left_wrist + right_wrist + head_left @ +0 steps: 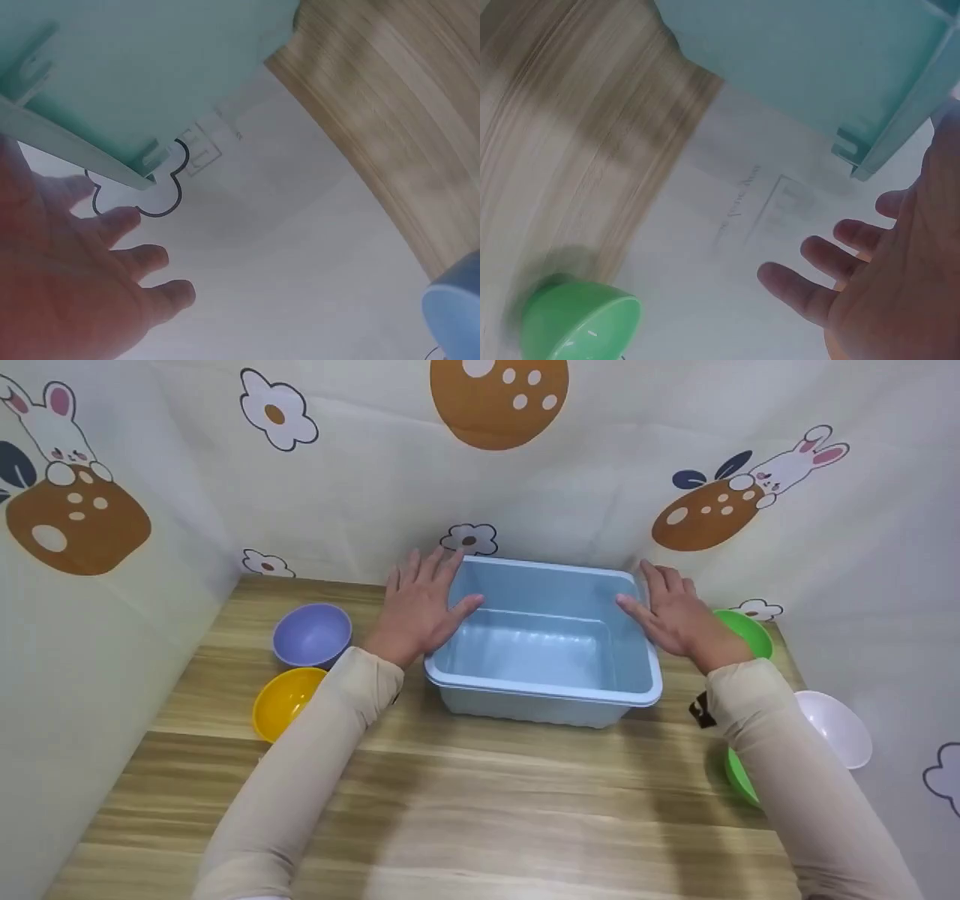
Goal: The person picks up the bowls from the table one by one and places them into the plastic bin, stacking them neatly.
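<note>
A light blue rectangular basin point(544, 690) stands on the wooden table, and its inside shows bare. At its left rim is my left hand point(420, 611), fingers straight and spread, the thumb reaching over the rim. My right hand point(671, 611) is at the opposite rim in the same way, thumb over the inner side. Both wrist views show the fingers extended outside the wall; the basin's underside point(172, 60) fills the top of the left wrist view, and its outer wall point(802, 60) the top of the right one.
Left of the basin are a purple bowl point(311, 634) and a yellow bowl point(285, 701), partly behind the left sleeve. On the right stand a green bowl point(746, 634), a white bowl point(840, 727) and another green bowl point(740, 780) half hidden by the sleeve. A printed curtain point(360, 472) surrounds the table point(465, 817).
</note>
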Demonstrator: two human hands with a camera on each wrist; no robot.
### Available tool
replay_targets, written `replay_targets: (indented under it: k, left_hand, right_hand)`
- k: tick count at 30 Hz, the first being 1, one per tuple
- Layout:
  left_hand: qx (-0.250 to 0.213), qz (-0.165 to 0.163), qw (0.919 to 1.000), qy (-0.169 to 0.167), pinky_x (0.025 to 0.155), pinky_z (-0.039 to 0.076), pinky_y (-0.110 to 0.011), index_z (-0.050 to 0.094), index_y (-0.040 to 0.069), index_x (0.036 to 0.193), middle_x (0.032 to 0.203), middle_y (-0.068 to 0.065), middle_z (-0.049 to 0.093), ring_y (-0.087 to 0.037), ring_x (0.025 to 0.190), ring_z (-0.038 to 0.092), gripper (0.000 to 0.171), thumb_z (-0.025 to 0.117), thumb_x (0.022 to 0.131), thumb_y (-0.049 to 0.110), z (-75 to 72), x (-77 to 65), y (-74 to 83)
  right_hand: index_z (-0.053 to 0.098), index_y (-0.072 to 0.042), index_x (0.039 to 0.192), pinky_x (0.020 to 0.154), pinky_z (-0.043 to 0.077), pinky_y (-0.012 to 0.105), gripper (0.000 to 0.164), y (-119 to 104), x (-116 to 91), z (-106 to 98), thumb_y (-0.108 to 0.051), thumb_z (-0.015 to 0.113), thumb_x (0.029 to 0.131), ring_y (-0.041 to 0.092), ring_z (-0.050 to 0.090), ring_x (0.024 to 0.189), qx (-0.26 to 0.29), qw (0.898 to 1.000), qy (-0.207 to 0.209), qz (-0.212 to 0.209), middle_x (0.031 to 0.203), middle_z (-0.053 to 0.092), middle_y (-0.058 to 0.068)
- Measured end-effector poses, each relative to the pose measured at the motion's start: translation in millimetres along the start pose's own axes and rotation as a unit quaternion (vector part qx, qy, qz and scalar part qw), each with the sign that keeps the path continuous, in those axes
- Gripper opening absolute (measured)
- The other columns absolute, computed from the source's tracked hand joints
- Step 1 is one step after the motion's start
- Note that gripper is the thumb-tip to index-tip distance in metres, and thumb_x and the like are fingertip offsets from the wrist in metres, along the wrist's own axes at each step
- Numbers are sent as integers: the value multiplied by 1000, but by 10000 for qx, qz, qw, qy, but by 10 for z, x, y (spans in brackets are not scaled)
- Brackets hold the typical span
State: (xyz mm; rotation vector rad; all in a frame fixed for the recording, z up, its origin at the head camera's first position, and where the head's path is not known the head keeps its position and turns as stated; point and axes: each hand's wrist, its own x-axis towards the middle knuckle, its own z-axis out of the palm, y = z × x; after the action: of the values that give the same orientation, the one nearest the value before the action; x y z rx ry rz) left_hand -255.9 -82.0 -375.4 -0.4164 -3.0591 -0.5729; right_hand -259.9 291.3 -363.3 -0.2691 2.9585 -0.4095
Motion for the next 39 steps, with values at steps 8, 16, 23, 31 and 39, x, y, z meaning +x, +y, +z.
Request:
replay_targets:
  k: [8, 16, 23, 31, 39]
  left_hand:
    - [-585, -420, 9974, -85, 129, 12, -60, 15, 16, 165, 170, -13, 21, -37, 159, 16, 90, 44, 97, 68, 1, -62, -30]
    - [-1020, -664, 9925, -112, 125, 30, -55, 20, 13, 163, 165, -14, 31, -32, 150, 35, 89, 48, 97, 66, 24, -117, -2]
    - [-1306, -825, 9878, -201, 120, 38, -55, 25, 14, 161, 160, -12, 36, -31, 139, 43, 86, 52, 96, 64, 47, -153, -19]
    - [-1703, -1031, 9798, -189, 118, 41, -53, 31, 13, 159, 153, -11, 43, -29, 132, 48, 78, 53, 99, 58, 83, -186, -72]
    - [-2369, -1183, 9643, -59, 121, 36, -54, 31, 18, 160, 159, -6, 40, -27, 138, 45, 61, 43, 106, 44, 132, -219, -89]
  right_hand:
    - [26, 1, 159, 122, 18, 70, 93, 25, -42, -135, -72, 16, 101, 53, 23, 149, 300, 9992, -247, 116, 161, 28, 32]
    - [38, 8, 152, 121, 22, 67, 93, 90, -207, -295, -68, 15, 103, 54, 34, 143, 330, 9992, 15, 232, 153, 39, 35]
    - [39, 12, 150, 120, 23, 69, 96, 210, -434, -447, -69, 15, 103, 55, 32, 143, 266, 9983, 70, 519, 151, 40, 37]
    - [41, 15, 146, 118, 24, 70, 97, 333, -657, -418, -68, 19, 103, 57, 33, 140, 296, 9971, 27, 703, 148, 40, 40]
    - [46, 14, 143, 110, 35, 70, 88, 447, -903, -344, -63, 29, 105, 55, 43, 134, 545, 9961, -178, 675, 144, 47, 37]
